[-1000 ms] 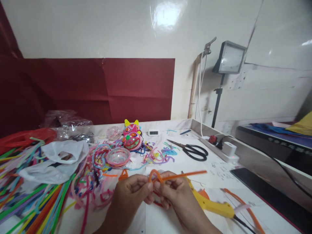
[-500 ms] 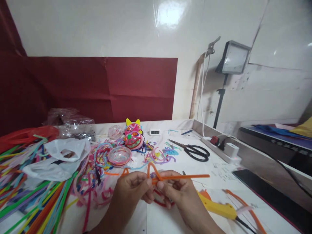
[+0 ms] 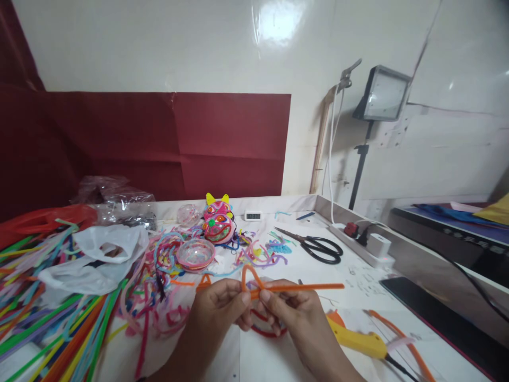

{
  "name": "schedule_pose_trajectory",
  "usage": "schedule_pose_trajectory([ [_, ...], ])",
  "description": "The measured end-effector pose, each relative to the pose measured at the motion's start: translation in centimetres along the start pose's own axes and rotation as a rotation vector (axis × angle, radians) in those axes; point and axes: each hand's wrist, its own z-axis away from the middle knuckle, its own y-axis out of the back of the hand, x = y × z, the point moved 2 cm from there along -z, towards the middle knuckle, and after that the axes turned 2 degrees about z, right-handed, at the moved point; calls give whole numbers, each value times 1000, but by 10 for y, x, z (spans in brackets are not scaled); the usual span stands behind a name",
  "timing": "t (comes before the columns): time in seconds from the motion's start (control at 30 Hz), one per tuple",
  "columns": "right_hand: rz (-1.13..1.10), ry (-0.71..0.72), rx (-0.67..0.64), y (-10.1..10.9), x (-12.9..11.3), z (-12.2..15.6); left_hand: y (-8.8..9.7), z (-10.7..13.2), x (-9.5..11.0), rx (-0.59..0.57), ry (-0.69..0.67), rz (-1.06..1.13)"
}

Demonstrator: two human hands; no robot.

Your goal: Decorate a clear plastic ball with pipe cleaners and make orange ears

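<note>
Between my two hands is an orange pipe cleaner (image 3: 314, 287), bent into an upright pointed loop with one straight end reaching right. My left hand (image 3: 222, 307) pinches it at the loop's left side, and a further orange bend shows beyond that hand's knuckles. At the crossing on the loop's right side, my right hand (image 3: 292, 307) grips it between thumb and fingers. A red-rimmed round piece (image 3: 268, 331) lies beneath my hands, mostly hidden by the fingers. To the right rests a yellow-handled tool (image 3: 361, 340) with a black cord.
Black-handled scissors (image 3: 322, 248) lie behind my right hand. A colourful mask-like figure (image 3: 218, 223), a clear dish (image 3: 195, 254) and tangled pipe cleaners are at back left. Bundled pipe cleaners (image 3: 75, 339) and a white bag (image 3: 107, 249) spread leftward. A power strip (image 3: 377, 259) runs along the right edge.
The loop in the orange pipe cleaner looks slightly rounder, and my right thumb has moved up a little onto the crossing. Both hands stay in nearly the same place.
</note>
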Motion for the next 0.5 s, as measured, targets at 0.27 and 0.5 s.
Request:
schedule_pose_trajectory([
  [0.27,-17,-21,0,0,1,1,1,1,-1,-69,-56,-116],
  [0.5,-17,-20,-43,3,9,-1,2,2,2,-15,-44,-207],
])
